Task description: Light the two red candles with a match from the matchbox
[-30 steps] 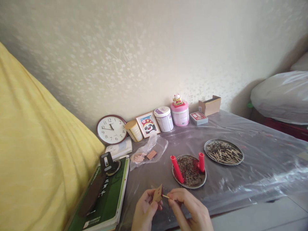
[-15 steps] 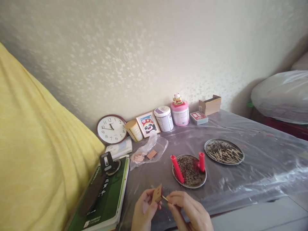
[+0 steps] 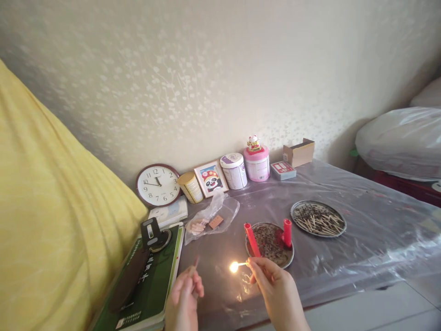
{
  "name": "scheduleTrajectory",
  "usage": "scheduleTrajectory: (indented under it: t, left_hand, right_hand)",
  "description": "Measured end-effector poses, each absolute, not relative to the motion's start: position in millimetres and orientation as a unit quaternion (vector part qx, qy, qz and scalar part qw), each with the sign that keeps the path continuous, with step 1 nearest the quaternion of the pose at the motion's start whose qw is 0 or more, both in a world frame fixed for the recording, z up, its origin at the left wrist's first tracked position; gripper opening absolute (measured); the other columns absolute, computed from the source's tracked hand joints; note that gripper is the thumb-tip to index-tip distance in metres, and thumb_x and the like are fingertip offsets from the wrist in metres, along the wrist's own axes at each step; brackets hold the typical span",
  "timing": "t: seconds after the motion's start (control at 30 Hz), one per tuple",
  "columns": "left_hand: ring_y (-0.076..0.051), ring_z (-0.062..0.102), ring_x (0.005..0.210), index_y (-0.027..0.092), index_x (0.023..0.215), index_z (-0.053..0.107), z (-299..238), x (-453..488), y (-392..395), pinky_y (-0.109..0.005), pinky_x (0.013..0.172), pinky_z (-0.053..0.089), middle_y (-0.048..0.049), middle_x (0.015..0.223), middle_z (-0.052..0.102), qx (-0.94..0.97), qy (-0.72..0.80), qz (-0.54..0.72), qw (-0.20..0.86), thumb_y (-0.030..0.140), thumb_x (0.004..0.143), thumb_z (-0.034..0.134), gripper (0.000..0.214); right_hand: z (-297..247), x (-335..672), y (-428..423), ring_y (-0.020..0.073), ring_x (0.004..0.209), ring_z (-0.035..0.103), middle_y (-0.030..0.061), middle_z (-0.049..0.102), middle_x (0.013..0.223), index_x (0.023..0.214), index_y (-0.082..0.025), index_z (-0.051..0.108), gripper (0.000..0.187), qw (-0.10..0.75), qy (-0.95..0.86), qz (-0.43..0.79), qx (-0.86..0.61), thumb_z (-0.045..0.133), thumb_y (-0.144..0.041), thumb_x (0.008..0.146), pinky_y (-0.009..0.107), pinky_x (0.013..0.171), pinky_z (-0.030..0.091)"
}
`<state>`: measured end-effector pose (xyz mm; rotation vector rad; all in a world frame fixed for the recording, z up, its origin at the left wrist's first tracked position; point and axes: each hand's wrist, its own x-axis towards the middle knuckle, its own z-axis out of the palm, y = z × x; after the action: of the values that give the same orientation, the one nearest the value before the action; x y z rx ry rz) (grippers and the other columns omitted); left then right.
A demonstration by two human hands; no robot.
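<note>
A burning match [image 3: 243, 264] is pinched between the thumb and fingers of my right hand [image 3: 274, 285], its bright flame pointing left. My left hand [image 3: 186, 289] is closed around the matchbox [image 3: 196, 261], of which only a thin edge shows above the fingers. Just beyond my right hand, two red candles stand on a round metal plate [image 3: 270, 243] coated with dark residue. The left candle [image 3: 251, 239] leans and its base is hidden behind my hand; the right candle [image 3: 287, 232] is shorter and upright. Neither candle shows a flame.
Used matches lie on a second metal plate [image 3: 319, 218] to the right. A plastic bag [image 3: 229, 207] with a matchbox inside is behind my left hand. Green books [image 3: 148, 285] carry a black stand at left. A clock [image 3: 158, 185], tins and a picture frame line the wall.
The match has caught fire. My hands have separated: the left moved left and down with the matchbox, the right lifted slightly with the lit match.
</note>
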<state>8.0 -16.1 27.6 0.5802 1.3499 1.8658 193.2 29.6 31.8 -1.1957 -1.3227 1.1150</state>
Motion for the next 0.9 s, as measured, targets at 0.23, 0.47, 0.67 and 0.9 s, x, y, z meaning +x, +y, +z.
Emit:
scheduleTrajectory:
  t: [0.23, 0.47, 0.67, 0.9]
  left_hand:
    - [-0.012, 0.050, 0.058, 0.018, 0.080, 0.074, 30.0, -2.1, -12.4, -0.024, 0.050, 0.043, -0.0001, 0.066, 0.058, 0.136, 0.521, 0.772, 0.337, 0.048, 0.058, 0.080, 0.038]
    - [-0.011, 0.047, 0.054, 0.018, 0.067, 0.068, 23.8, 2.2, -10.7, -0.024, 0.051, 0.043, 0.0006, 0.063, 0.058, 0.146, 0.522, 0.768, 0.341, 0.048, 0.058, 0.080, 0.034]
    - [-0.010, 0.046, 0.054, 0.018, 0.083, 0.073, 25.8, 7.0, -10.7, -0.023, 0.051, 0.043, 0.0024, 0.061, 0.053, 0.165, 0.521, 0.758, 0.356, 0.048, 0.066, 0.075, 0.034]
    - [-0.010, 0.046, 0.056, 0.018, 0.102, 0.073, 20.9, 4.6, -9.8, -0.021, 0.049, 0.042, 0.0023, 0.064, 0.053, 0.169, 0.504, 0.764, 0.366, 0.044, 0.070, 0.073, 0.041]
  right_hand:
    - [34.9, 196.5, 25.0, 0.0145, 0.051, 0.053, 0.0004, 0.059, 0.056, 0.071, -0.019, 0.069, 0.037, 0.510, -0.578, 0.411, -0.487, 0.055, -0.050, 0.086, 0.020, 0.047, 0.044]
    - [39.1, 196.9, 21.5, 0.0147, 0.053, 0.053, 0.0008, 0.059, 0.059, 0.072, -0.020, 0.067, 0.037, 0.516, -0.605, 0.374, -0.477, 0.051, -0.048, 0.089, 0.020, 0.048, 0.044]
    - [41.1, 198.4, 19.7, 0.0144, 0.051, 0.054, 0.0009, 0.059, 0.058, 0.072, -0.020, 0.067, 0.039, 0.526, -0.617, 0.359, -0.463, 0.049, -0.048, 0.091, 0.020, 0.048, 0.043]
    - [45.4, 197.9, 19.0, 0.0139, 0.051, 0.054, 0.0005, 0.060, 0.059, 0.076, -0.021, 0.070, 0.036, 0.531, -0.615, 0.349, -0.467, 0.050, -0.048, 0.090, 0.020, 0.047, 0.042]
